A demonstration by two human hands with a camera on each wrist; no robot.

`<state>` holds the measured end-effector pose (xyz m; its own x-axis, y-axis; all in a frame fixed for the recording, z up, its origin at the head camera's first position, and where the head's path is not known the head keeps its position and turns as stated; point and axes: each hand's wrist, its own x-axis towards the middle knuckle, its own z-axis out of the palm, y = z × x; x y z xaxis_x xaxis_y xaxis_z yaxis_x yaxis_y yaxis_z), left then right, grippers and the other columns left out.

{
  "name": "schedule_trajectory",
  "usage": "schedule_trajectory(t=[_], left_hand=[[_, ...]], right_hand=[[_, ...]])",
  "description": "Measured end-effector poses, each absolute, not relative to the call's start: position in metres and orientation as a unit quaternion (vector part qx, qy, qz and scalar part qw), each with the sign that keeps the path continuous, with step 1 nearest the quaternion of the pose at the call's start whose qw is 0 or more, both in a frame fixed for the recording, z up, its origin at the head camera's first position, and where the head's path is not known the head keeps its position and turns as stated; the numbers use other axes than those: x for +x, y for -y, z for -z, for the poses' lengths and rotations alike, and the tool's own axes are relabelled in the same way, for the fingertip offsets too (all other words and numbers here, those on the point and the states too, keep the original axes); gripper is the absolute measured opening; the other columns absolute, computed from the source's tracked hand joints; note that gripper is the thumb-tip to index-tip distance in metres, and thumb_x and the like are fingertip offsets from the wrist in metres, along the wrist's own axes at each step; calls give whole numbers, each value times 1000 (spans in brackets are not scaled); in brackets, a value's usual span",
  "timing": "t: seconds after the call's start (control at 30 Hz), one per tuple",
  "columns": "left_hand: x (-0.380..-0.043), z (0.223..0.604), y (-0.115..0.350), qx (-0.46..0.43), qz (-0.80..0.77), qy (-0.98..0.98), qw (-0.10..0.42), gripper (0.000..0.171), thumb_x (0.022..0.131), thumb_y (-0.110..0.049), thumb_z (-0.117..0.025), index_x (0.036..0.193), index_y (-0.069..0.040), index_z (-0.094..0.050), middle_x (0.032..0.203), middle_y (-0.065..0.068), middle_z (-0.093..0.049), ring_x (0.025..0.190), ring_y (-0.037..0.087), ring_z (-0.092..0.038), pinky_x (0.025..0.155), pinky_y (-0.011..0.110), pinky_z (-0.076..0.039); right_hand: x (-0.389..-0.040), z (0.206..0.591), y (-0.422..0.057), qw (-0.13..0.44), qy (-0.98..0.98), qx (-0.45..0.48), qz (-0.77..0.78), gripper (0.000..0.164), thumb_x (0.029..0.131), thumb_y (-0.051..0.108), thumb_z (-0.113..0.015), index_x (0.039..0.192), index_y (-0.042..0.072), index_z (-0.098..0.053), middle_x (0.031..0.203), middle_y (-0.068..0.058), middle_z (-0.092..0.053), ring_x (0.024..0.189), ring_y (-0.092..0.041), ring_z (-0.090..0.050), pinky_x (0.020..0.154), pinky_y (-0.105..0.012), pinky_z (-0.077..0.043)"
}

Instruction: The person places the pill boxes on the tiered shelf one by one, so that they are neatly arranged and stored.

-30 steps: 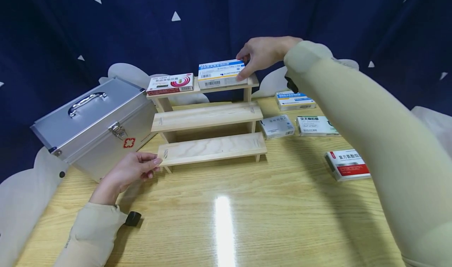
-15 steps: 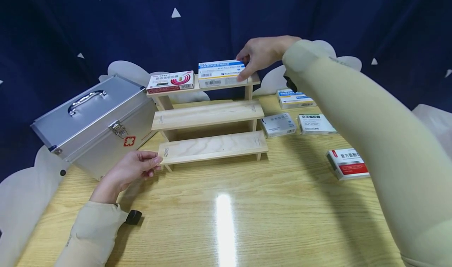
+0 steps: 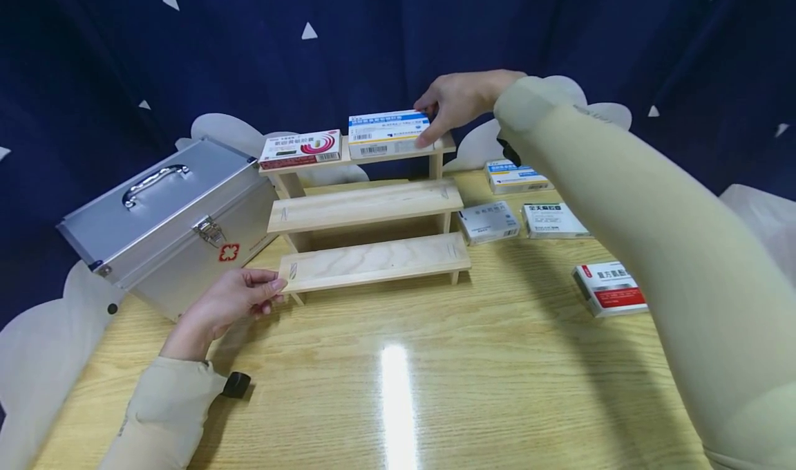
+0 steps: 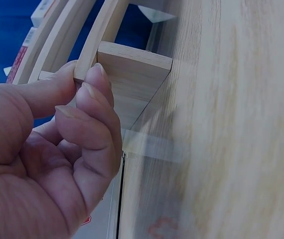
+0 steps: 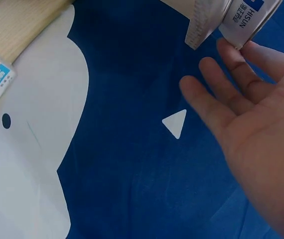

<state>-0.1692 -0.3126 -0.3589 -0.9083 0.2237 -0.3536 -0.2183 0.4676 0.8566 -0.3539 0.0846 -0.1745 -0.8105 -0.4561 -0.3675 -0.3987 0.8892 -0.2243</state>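
Note:
My left hand point(image 3: 233, 301) pinches the left end of the lowest board of a three-step wooden rack point(image 3: 373, 259). In the left wrist view, thumb and fingertips of the left hand point(image 4: 57, 149) meet on that board edge point(image 4: 93, 45). A blue-and-white medicine box point(image 3: 388, 135) lies on the right of the top step, label up. My right hand point(image 3: 463, 100) holds its right end, thumb in front and fingers behind. In the right wrist view, the right hand point(image 5: 261, 129) has fingertips at the end of the box point(image 5: 241, 22). Beside it, a red-and-white medicine box point(image 3: 301, 150) sits at the top step's left.
A silver metal case point(image 3: 168, 214) stands left of the rack. On the table's right lie another blue-and-white box point(image 3: 516, 177), a grey box point(image 3: 489, 222), a green-lettered box point(image 3: 553, 221) and a red-banded box point(image 3: 612, 290). A dark blue curtain point(image 3: 249, 48) hangs behind.
My right hand and the back edge of the blue-and-white medicine box have come down slightly toward the top step. The left hand keeps its place on the lowest board.

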Motion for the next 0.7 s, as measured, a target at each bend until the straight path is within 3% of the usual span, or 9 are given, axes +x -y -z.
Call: schedule_trajectory(t=[0.27,0.5,0.7], left_hand=[[-175,363,314,-1,-513,-831,214,43,103,-18,-56,131,13,-51,93,9,-70,68,13,-57,57,24,-46],[-180,365,317,3,-514,-831,212,42,103,-17,-55,131,14,-51,93,11,-70,69,13,-57,57,24,-46],[-185,364,317,7,-521,-827,210,43,103,-17,-56,132,14,-49,92,9,-70,68,13,-57,57,24,-46]], right_hand=[[-347,168,-87,194,-953,-230,40,115,75,75,-67,159,17,-17,162,-14,-19,143,-35,-24,114,-57,-22],[-323,147,-105,142,-956,-257,23,111,78,72,-67,159,13,-18,160,-14,-24,145,-37,-23,113,-58,-24],[-299,143,-133,126,-955,-270,8,108,80,71,-66,158,11,-21,160,-20,-20,143,-42,-22,112,-60,-24]])
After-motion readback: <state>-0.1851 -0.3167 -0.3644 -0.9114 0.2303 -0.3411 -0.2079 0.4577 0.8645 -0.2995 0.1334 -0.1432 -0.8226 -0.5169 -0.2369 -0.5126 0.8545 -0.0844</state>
